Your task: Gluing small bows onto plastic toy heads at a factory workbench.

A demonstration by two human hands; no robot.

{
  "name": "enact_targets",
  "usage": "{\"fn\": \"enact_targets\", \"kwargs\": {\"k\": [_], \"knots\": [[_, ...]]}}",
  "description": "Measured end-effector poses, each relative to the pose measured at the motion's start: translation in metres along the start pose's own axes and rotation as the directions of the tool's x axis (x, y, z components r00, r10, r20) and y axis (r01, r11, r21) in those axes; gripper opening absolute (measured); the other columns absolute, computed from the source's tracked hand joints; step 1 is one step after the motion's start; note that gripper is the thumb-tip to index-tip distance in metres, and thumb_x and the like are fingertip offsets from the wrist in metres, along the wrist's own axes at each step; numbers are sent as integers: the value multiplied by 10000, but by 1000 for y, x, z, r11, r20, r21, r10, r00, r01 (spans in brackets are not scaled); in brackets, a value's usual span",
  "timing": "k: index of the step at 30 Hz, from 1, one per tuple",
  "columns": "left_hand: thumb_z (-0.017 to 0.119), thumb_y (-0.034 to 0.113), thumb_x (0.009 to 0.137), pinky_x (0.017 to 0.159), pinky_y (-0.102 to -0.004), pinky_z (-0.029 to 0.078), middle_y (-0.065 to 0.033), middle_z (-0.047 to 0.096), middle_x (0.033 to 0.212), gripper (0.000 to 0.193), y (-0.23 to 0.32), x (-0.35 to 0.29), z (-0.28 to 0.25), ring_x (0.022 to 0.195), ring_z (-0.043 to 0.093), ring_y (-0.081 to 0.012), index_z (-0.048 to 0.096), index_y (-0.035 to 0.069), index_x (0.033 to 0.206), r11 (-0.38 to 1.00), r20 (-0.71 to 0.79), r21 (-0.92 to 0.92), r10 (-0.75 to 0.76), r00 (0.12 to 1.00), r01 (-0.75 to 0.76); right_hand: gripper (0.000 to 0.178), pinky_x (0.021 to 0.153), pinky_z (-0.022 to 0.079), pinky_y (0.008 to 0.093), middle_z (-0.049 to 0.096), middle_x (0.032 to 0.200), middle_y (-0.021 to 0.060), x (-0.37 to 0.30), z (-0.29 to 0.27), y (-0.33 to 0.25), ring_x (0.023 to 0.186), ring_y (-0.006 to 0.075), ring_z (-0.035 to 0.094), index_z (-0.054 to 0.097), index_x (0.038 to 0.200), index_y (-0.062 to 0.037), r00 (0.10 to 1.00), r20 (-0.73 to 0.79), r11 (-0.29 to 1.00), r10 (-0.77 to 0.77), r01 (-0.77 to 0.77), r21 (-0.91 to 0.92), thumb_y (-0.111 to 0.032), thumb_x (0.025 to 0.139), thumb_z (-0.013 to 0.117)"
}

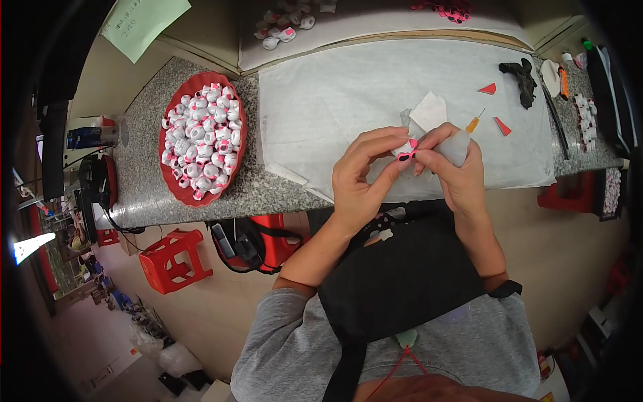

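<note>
We pinch a small pink-and-white toy (406, 150) between both hands, left hand (362, 175) steadying, right hand (455, 164) also gripping a squeeze bottle (457, 145), right of the red basket (175, 175).

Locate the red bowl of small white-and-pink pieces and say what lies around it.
In the head view, the red bowl sits on the grey stone counter, to the person's left of the white paper sheet and well left of both hands.
</note>
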State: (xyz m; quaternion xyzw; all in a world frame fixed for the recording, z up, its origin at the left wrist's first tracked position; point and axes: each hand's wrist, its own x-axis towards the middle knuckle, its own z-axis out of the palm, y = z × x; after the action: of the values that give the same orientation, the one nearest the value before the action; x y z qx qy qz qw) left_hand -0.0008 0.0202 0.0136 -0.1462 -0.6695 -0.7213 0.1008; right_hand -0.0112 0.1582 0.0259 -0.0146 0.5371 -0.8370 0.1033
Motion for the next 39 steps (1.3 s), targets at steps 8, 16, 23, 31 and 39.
{"fn": "enact_targets", "kwargs": {"k": [8,16,23,31,39], "knots": [[510,-41,731,767,-251,402,-133,499,999,252,5,1,-7,909,487,-152,477,-36,981,898,42,-377,-229,972,228,193,495,398,201,495,716,56,0,4,0,594,97,474,474,813,4,993,-16,987,-113,110,-113,24,654,582],[522,-39,721,777,-268,390,-131,516,972,220,7,-2,-10,915,489,-174,496,-38,940,919,89,-330,-198,976,217,272,469,414,208,516,742,76,0,5,1,592,104,498,498,888,31,989,145,998,-27,35,-53,34,634,595],[553,-38,690,760,-273,394,-129,542,916,187,0,-3,-12,870,511,-190,542,-12,875,972,98,-219,-69,993,89,229,475,440,224,546,806,127,-2,2,1,600,133,526,511,829,34,988,151,996,-35,48,-80,25,623,611],[542,-35,702,766,-272,395,-123,537,932,203,4,-2,-11,874,508,-182,533,-27,904,931,128,-309,-160,979,193,242,469,433,222,548,760,114,-3,2,1,575,127,522,512,849,40,993,120,996,-17,28,-88,28,624,600],[517,-39,724,793,-265,385,-118,528,949,231,3,-5,-10,902,496,-169,502,-42,954,922,80,-314,-211,974,226,240,471,411,209,532,697,81,-2,6,0,546,113,504,508,894,41,993,120,993,6,8,-114,25,658,549]]}}
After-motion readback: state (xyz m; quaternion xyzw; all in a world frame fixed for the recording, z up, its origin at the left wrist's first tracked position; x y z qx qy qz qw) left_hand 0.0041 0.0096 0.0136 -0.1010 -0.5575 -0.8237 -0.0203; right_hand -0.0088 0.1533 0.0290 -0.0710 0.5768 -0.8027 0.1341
